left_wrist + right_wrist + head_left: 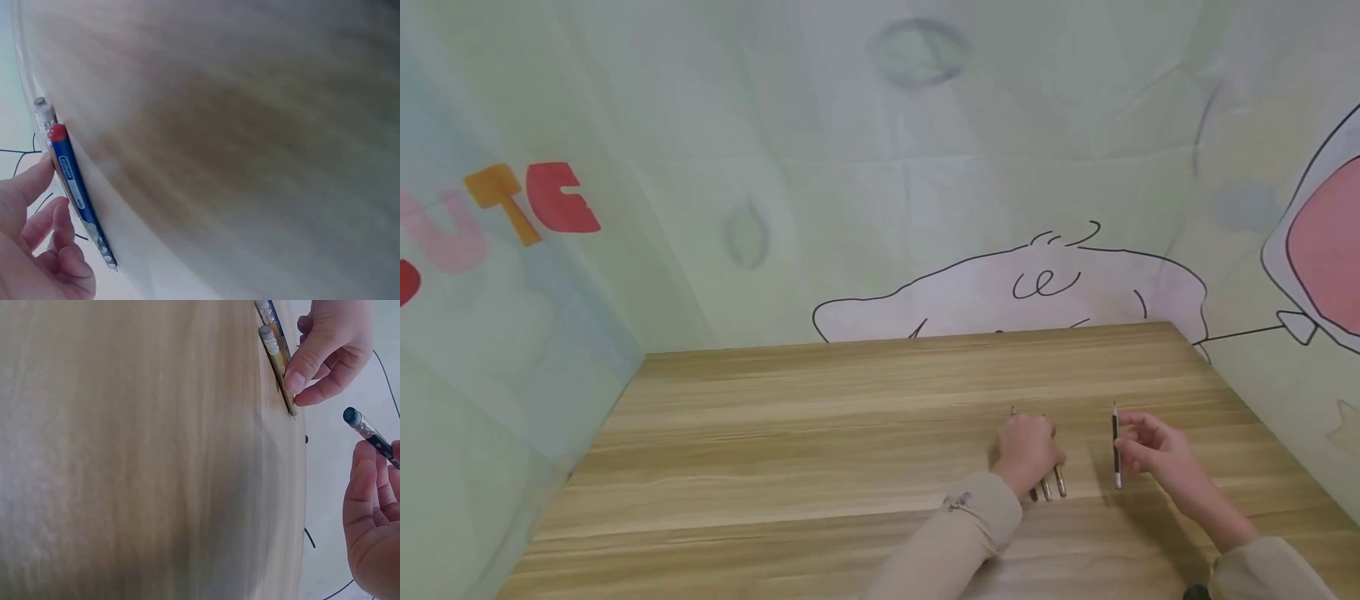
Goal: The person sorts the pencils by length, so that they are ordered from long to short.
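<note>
My right hand [1168, 461] pinches a black pencil [1116, 433] between thumb and fingers, raised off the table with its sharpened tip pointing to the far side. Its eraser end [359, 420] shows in the right wrist view. To the left, my left hand [1027, 450] reaches down over a small row of writing tools. Its thumb and a finger pinch the side of a gold-coloured pencil [275, 359] there. A second eraser-topped pencil [1047, 490] lies beside it, along with a blue pencil-like stick [75, 178] with a red end. The hand partly hides the row.
The wood-grain table [775, 467] stretches left of the hands. A printed cloth [850, 208] with cartoon drawings hangs behind it and along both sides. Near the right sleeve, a small dark round object [1197, 592] shows at the bottom edge.
</note>
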Demonstrator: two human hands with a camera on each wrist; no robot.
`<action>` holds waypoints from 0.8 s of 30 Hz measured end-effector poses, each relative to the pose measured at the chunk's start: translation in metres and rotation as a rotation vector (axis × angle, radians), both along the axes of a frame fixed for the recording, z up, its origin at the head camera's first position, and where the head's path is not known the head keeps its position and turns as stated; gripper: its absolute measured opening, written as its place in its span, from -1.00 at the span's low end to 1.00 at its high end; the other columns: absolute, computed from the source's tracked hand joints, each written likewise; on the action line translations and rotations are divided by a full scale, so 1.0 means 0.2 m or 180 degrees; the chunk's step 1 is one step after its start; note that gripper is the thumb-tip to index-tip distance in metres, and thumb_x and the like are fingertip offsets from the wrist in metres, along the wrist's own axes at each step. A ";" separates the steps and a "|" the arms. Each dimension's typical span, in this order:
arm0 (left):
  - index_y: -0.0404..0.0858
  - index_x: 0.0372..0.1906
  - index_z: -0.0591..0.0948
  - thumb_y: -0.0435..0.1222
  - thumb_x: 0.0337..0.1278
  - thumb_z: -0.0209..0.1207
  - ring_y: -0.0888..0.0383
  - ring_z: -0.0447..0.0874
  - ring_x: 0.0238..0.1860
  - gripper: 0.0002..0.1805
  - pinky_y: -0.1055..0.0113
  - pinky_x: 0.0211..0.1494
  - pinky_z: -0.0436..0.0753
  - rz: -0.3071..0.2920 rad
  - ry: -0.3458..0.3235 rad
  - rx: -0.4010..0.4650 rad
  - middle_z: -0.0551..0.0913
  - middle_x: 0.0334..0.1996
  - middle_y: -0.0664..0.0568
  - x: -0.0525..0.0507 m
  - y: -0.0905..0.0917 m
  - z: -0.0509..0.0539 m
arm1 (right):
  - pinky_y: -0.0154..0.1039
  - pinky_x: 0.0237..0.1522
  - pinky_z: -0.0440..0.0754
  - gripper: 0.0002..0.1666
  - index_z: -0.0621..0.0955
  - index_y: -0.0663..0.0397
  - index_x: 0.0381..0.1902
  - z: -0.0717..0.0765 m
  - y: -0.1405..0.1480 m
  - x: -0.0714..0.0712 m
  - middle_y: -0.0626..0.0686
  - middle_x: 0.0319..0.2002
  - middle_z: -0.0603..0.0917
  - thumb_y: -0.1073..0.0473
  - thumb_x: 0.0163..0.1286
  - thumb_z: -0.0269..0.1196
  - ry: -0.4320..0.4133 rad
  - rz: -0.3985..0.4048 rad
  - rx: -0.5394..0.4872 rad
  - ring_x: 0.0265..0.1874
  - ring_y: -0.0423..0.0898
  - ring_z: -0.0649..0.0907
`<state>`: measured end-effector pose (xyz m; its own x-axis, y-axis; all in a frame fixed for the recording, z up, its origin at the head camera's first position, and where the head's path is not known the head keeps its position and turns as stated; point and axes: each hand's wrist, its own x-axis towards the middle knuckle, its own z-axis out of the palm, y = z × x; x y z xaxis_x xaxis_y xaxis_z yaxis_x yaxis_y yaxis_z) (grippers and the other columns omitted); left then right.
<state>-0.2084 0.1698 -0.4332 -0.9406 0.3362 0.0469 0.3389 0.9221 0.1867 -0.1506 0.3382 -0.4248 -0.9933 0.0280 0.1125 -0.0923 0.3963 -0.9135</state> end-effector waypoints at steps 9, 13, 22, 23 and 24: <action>-0.03 -0.81 0.42 0.07 -0.27 0.27 0.31 0.19 -0.72 -0.62 0.46 -0.70 0.16 -0.0072 0.0081 0.0041 0.20 -0.87 0.23 0.00 -0.01 -0.01 | -0.35 -0.56 0.53 -0.77 0.42 0.18 -0.11 0.02 0.00 -0.03 -0.23 -0.53 0.49 0.29 0.26 0.06 -0.0137 -0.0038 0.0172 -0.60 -0.30 0.48; 0.00 -0.77 0.46 0.08 -0.26 0.26 0.32 0.19 -0.72 -0.66 0.46 -0.69 0.15 -0.0119 0.0139 0.0045 0.22 -0.86 0.25 0.00 -0.02 -0.01 | -0.33 -0.52 0.55 -0.57 0.31 0.45 0.02 0.04 0.00 -0.07 -0.20 -0.51 0.50 0.25 0.27 0.05 -0.0323 -0.0024 0.0326 -0.58 -0.31 0.49; 0.07 -0.65 0.56 0.09 -0.29 0.27 0.34 0.28 -0.67 -0.76 0.47 -0.64 0.19 -0.0141 0.0138 0.0085 0.40 -0.78 0.31 0.00 -0.03 -0.02 | -0.29 -0.44 0.61 -0.48 0.28 0.53 0.06 0.03 -0.04 -0.19 0.05 -0.42 0.57 0.27 0.23 0.09 -0.0842 0.0224 0.0343 -0.54 -0.25 0.55; 0.08 -0.64 0.56 0.10 -0.29 0.27 0.34 0.30 -0.66 -0.77 0.46 -0.63 0.20 -0.0141 0.0135 0.0082 0.41 -0.77 0.31 0.00 -0.03 -0.02 | -0.29 -0.46 0.61 -0.49 0.29 0.53 0.05 0.02 -0.05 -0.20 0.04 -0.44 0.57 0.28 0.22 0.09 -0.0880 0.0251 0.0360 -0.55 -0.25 0.55; 0.09 -0.62 0.57 0.10 -0.29 0.27 0.34 0.32 -0.64 -0.77 0.47 -0.62 0.21 -0.0135 0.0124 0.0079 0.43 -0.75 0.32 0.00 -0.03 -0.02 | -0.30 -0.49 0.60 -0.50 0.30 0.54 0.04 0.01 -0.06 -0.21 0.03 -0.46 0.56 0.29 0.21 0.10 -0.0911 0.0280 0.0387 -0.57 -0.24 0.54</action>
